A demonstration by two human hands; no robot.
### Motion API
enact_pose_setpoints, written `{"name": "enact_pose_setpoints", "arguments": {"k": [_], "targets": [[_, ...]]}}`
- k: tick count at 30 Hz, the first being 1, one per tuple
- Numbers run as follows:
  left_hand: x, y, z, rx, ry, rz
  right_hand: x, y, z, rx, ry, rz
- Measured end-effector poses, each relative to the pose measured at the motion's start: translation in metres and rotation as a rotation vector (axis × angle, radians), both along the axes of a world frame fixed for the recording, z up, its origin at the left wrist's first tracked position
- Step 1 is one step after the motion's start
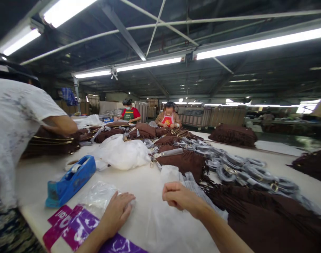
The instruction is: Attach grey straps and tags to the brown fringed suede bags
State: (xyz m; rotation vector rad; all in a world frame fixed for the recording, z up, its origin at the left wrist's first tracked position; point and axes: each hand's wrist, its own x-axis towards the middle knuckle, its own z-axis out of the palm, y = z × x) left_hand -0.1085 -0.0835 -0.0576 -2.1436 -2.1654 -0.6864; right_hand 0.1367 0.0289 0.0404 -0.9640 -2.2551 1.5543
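Note:
My left hand (118, 212) lies flat with its fingers stretched out, over the edge of a clear plastic bag (98, 195). Purple and magenta printed plastic packaging (80, 226) is under and beside that wrist. My right hand (180, 196) is curled closed above a thin white sheet (173, 228); whatever its fingers may hold is hidden. Just behind this hand is a crumpled translucent plastic wrap (200, 189). Brown fringed bags (266, 214) are piled by my right forearm, and another brown bag (183, 160) wears a plastic-wrapped strap.
A blue tape dispenser (71, 181) stands at left, near a bundle of white plastic (123, 153). Coiled, wrapped straps with metal clasps (244, 168) spread across the right. A person in a white top (20, 123) leans in at left; two people (169, 116) work across the table.

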Motion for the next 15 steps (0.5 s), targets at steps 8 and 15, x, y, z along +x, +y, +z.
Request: {"name": "enact_pose_setpoints", "arguments": {"k": [8,15], "targets": [[-0.007,0.007,-0.007,0.077,0.07,-0.014,0.009,-0.027,-0.028,0.247,-0.079,-0.112],[-0.007,0.005,-0.006,0.045,0.058,0.008,0.0,-0.021,-0.008,0.29,0.017,-0.09]]}}
